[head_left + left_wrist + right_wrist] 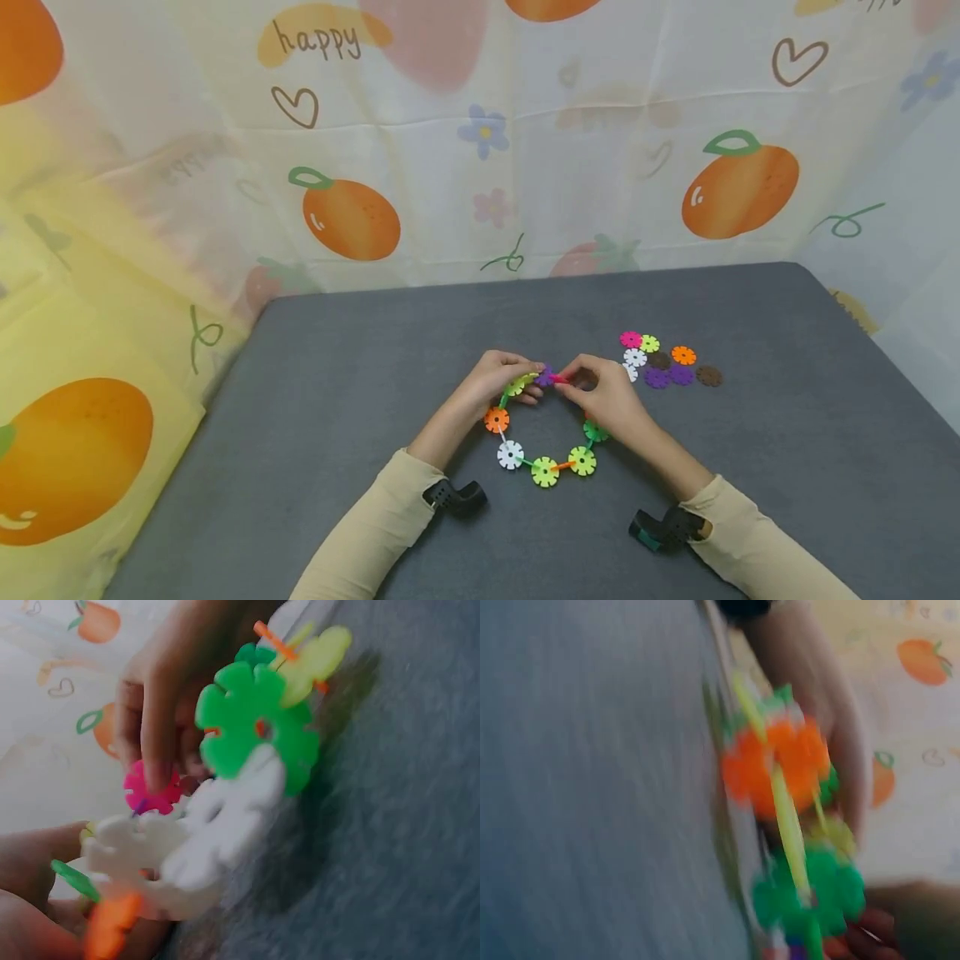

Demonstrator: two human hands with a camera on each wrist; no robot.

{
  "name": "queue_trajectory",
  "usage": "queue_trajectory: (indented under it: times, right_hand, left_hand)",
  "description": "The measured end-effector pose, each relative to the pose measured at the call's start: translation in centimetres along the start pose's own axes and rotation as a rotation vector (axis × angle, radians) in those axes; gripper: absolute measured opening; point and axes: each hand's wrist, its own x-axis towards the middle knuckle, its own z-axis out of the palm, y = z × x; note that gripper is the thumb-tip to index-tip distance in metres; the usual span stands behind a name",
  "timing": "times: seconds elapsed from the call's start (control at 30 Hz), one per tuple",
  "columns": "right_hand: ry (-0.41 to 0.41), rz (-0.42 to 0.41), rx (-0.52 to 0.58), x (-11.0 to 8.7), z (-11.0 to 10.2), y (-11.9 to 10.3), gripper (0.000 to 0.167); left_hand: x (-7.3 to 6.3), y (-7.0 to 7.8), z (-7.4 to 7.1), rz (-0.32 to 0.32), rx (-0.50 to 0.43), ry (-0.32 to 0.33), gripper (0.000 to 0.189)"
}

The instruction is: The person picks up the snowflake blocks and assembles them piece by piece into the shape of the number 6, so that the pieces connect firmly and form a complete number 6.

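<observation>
A chain of colored notched plastic discs curves between the two hands, set alternately flat and edge-on: an orange disc [497,420], a white disc [511,456], a yellow-green disc [545,472] and more. At its far side, my left hand [495,379] grips the chain by a purple disc [544,377], thumb on top. The right hand [611,396] pinches a pink disc [558,379], seen edge-on and right at the purple one. In the left wrist view the pink disc [152,791] sits under the right fingertips. The right hand partly covers the chain's right side.
Loose discs lie on the grey table [337,417] just beyond the right hand, among them an orange disc [683,356], a purple disc [657,378] and a brown disc [708,376]. A printed curtain [427,208] hangs behind the table's back edge.
</observation>
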Motion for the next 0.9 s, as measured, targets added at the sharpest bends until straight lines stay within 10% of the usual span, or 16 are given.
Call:
queue_trajectory:
  times: [0.3, 0.5, 0.9]
  right_hand:
    - [-0.244, 0.229, -0.187, 0.9, -4.1, 1.3, 0.033]
    - [-0.447, 0.228, -0.056, 1.1, -4.9, 1.5, 0.024]
    - [-0.340, 0.456, 0.378, 0.6, -3.2, 1.4, 0.041]
  left_hand:
    - [-0.1, -0.2, -1.5, -0.025, 0.043, -0.125, 0.038]
    - [-0.1, -0.2, -2.0, -0.025, 0.044, -0.181, 0.033]
    - [0.3, 0.0, -1.9, -0.010, -0.067, -0.184, 0.028]
